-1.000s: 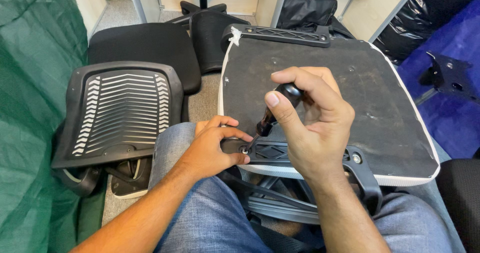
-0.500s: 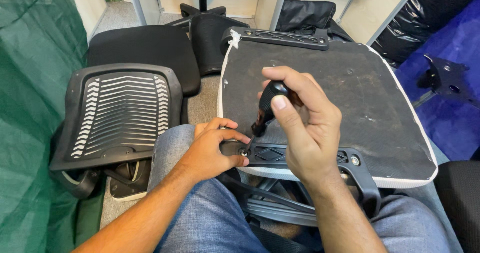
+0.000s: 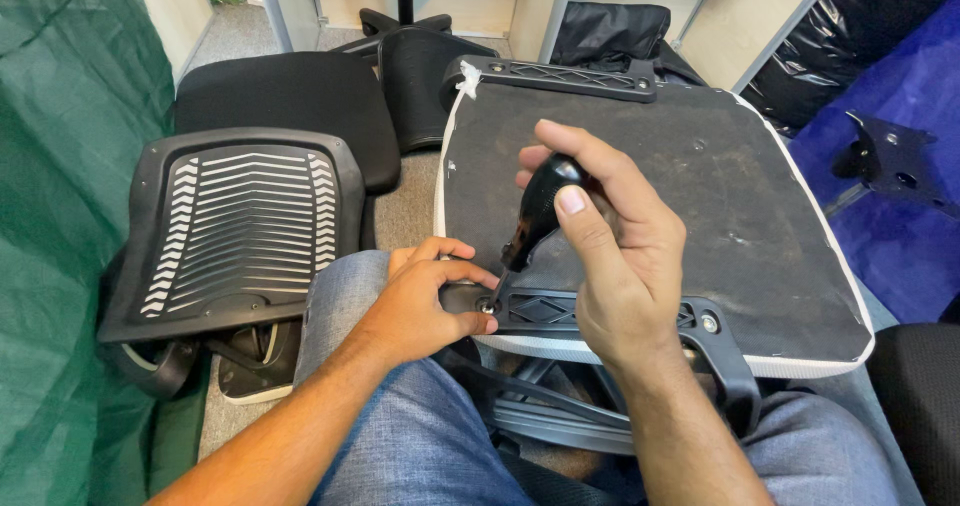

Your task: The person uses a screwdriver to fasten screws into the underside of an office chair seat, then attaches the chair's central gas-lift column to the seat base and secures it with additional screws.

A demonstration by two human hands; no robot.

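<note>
Black-handled screwdriver, gripped in the curled fingers of the right hand, stands tip-down on a screw in the black plastic armrest bracket just beside the left hand, whose fingertips press the bracket; it wants holding upright, pushed firmly.

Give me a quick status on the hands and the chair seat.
Right hand grips screwdriver, tip at bracket screw. Left hand steadies black bracket on upturned chair seat. Nothing blocking the screw.
</note>
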